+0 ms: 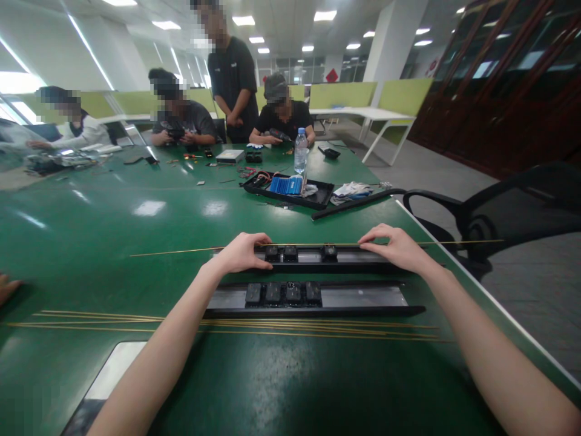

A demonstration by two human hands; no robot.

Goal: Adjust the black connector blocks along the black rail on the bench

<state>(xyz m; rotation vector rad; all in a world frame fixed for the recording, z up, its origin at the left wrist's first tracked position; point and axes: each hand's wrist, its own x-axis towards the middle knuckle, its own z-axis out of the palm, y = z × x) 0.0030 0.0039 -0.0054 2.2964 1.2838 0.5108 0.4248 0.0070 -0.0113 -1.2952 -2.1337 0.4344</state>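
Observation:
Two long black rails lie side by side on the green table (113,278). The far rail (318,257) carries three small black blocks. The near rail (318,298) carries several black blocks on a silvery strip. My left hand (242,252) grips the far rail's left end, fingers curled over it. My right hand (394,245) lies on the far rail's right end, fingers bent down on it. A thin brass rod (181,251) runs along the table just beyond the far rail, under both hands' fingertips.
Several brass rods (113,321) lie near the front edge. A black tray (290,189) with blue parts and a water bottle (300,150) stand further back. A black office chair (508,212) is at the right. Several people work at the far end.

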